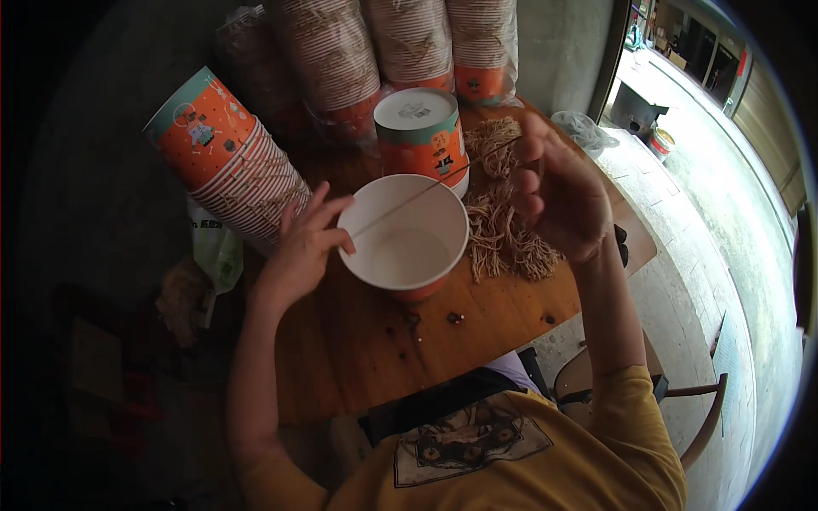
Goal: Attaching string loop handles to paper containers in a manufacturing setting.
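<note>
A thin brown cord [400,205] is stretched slantwise above the open mouth of a white-lined paper tub [405,247]. My right hand [567,200] is raised at the upper right, its curled fingers gripping the cord's far end. At the tub's left rim is my left hand [298,255], thumb and forefinger bent toward the cord's lower end; the exact grip is hard to see. Behind the open tub, an upturned orange and green tub [422,140] stands on the wooden table [366,341]. Bundles of tan cord [503,230] lie beneath and beside my right hand.
A tilted stack of orange printed tubs [230,162] leans at the left. Several plastic-wrapped tub stacks [409,43] stand along the back. A clear plastic bag [584,132] lies at the table's far right corner. A chair [699,417] stands at the right.
</note>
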`<state>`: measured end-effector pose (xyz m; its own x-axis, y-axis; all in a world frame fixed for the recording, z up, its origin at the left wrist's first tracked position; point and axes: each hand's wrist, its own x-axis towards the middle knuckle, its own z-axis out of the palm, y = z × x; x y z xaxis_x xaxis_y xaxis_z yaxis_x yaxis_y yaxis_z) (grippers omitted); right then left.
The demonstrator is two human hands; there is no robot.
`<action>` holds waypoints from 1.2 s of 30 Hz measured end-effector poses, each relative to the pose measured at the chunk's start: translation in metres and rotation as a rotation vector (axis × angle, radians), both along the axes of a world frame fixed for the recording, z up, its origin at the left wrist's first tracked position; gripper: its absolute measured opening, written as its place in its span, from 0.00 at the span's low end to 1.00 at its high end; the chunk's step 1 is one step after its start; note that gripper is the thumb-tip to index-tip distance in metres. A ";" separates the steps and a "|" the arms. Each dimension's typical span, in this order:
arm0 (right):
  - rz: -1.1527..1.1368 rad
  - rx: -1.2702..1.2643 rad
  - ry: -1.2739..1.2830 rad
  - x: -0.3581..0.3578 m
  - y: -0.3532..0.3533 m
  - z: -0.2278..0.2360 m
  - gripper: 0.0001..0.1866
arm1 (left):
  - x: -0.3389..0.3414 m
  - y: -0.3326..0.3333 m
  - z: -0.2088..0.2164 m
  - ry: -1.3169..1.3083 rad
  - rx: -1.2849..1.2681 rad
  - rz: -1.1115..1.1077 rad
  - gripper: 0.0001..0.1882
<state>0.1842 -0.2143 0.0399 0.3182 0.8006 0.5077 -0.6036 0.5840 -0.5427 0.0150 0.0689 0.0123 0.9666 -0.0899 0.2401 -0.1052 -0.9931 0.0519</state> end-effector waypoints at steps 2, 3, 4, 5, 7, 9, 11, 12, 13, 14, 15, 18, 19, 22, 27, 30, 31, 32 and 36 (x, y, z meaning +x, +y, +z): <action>-0.057 0.056 -0.031 0.001 -0.008 -0.003 0.18 | 0.008 0.012 -0.008 -0.085 -0.020 -0.010 0.11; -0.087 0.072 -0.049 0.004 -0.012 -0.006 0.18 | 0.011 0.018 -0.012 -0.136 -0.011 -0.038 0.10; -0.118 0.088 -0.066 0.006 -0.016 -0.010 0.18 | 0.014 0.024 -0.015 -0.187 -0.002 -0.065 0.10; -0.194 0.071 -0.057 0.004 -0.020 -0.009 0.16 | 0.019 0.029 -0.017 -0.213 0.000 -0.090 0.09; -0.276 0.033 -0.097 0.012 -0.028 -0.015 0.14 | 0.025 0.036 -0.021 -0.218 -0.010 -0.099 0.09; -0.446 -0.077 -0.180 0.011 -0.032 -0.014 0.10 | 0.029 0.040 -0.023 -0.232 -0.024 -0.090 0.08; -0.542 -0.163 -0.219 0.014 -0.032 -0.020 0.09 | 0.032 0.045 -0.027 -0.229 -0.090 -0.090 0.07; -0.633 -0.249 -0.263 0.013 -0.031 -0.021 0.09 | 0.033 0.048 -0.028 -0.231 -0.154 -0.086 0.07; -0.637 -0.235 -0.252 0.008 -0.029 -0.022 0.07 | 0.033 0.051 -0.029 -0.214 -0.150 -0.082 0.07; -0.639 -0.236 -0.242 0.005 -0.027 -0.023 0.07 | 0.034 0.048 -0.029 -0.205 -0.149 -0.084 0.07; -0.735 -0.274 -0.355 0.003 -0.024 -0.025 0.06 | 0.034 0.045 -0.029 -0.250 -0.230 -0.091 0.09; -1.138 -0.438 -0.764 -0.001 -0.018 -0.031 0.04 | 0.028 0.026 -0.019 -0.361 -0.335 -0.029 0.12; -1.335 -0.412 -1.000 0.001 -0.015 -0.035 0.04 | 0.023 0.013 -0.010 -0.437 -0.361 0.037 0.14; -1.116 -0.273 -1.052 -0.016 0.002 -0.040 0.02 | 0.005 -0.042 0.005 -0.382 -0.665 -0.020 0.15; -1.003 -0.274 -1.259 -0.046 0.020 -0.050 0.06 | -0.006 -0.113 0.003 0.135 -1.488 -0.148 0.30; -0.950 -0.300 -1.348 -0.049 0.019 -0.051 0.06 | -0.013 -0.119 -0.003 0.256 -1.550 0.004 0.20; -0.952 -0.298 -1.344 -0.051 0.017 -0.051 0.06 | -0.016 -0.119 -0.005 0.350 -1.516 0.076 0.16; -0.967 -0.312 -1.373 -0.050 0.016 -0.053 0.06 | -0.015 -0.126 -0.001 0.346 -1.520 0.171 0.10; -0.898 -0.416 -1.347 -0.052 0.003 -0.064 0.07 | -0.020 -0.129 -0.015 0.350 -1.414 0.140 0.10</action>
<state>0.1323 -0.2109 -0.0241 0.2617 0.7594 0.5957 0.8162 0.1553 -0.5565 -0.0046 -0.0598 -0.0025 0.9736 0.1139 -0.1978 0.2088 -0.0943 0.9734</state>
